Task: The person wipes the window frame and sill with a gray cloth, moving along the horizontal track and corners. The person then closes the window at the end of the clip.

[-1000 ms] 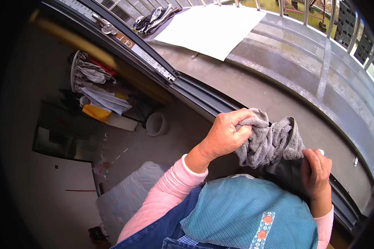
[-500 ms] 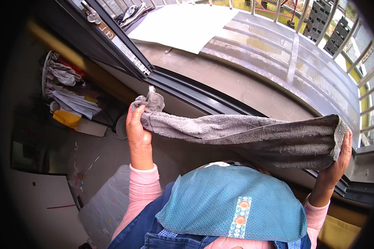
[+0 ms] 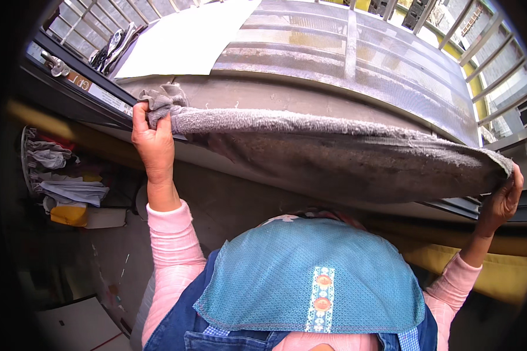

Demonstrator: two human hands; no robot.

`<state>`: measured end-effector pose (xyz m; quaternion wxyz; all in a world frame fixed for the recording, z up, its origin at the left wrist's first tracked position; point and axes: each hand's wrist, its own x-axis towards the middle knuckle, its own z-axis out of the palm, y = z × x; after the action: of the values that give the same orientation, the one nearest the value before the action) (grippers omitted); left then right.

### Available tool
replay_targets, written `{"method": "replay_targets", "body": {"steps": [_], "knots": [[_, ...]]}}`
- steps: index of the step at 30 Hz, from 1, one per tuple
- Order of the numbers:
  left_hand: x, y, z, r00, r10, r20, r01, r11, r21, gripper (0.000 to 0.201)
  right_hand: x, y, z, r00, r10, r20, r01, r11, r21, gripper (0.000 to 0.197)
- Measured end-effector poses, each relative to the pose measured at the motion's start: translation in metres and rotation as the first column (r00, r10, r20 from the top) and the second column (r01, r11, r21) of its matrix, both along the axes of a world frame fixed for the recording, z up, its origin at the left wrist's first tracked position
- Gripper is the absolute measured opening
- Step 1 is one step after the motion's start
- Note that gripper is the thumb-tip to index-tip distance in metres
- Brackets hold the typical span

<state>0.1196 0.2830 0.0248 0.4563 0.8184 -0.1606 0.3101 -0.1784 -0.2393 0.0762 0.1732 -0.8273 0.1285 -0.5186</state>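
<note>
Holding a gray towel [image 3: 334,155] lengthwise at a window opening

Clamped by its bunched end in the left hand [image 3: 155,143], probably for a firm hold; caught by the opposite end in the right hand [image 3: 502,202]. Set far apart, apparently for a taut upper edge, with slack cloth below. Held beside the dark frame [image 3: 58,88], before a mesh-topped ledge [image 3: 310,41]. Farther out: white sheet [image 3: 181,44], spread flat, perhaps as a cover; bars [image 3: 482,40] beyond.
</note>
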Motion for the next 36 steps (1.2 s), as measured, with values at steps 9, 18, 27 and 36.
{"method": "replay_targets", "body": {"steps": [9, 18, 27, 36], "knots": [[-0.036, -0.038, 0.002, 0.991, -0.037, 0.128, -0.051, 0.78, 0.624, 0.036, -0.014, 0.067, -0.06, 0.834, -0.204, -0.512, 0.116, 0.973, -0.198, 0.033], [-0.024, -0.036, -0.024, 0.985, -0.169, -0.026, 0.135, 0.676, 0.724, 0.025, -0.007, 0.073, -0.074, 0.716, -0.391, -0.578, 0.184, 0.905, -0.384, 0.047], [-0.06, -0.105, -0.019, 0.972, -0.229, -0.048, 0.191, 0.658, 0.728, 0.017, -0.011, 0.072, -0.078, 0.743, -0.345, -0.573, 0.198, 0.932, -0.304, 0.043], [-0.101, -0.18, -0.016, 0.823, -0.54, -0.176, 0.553, 0.694, 0.461, 0.02, -0.005, 0.06, -0.07, 0.915, 0.035, -0.402, -0.107, 0.982, -0.156, 0.02]]}}
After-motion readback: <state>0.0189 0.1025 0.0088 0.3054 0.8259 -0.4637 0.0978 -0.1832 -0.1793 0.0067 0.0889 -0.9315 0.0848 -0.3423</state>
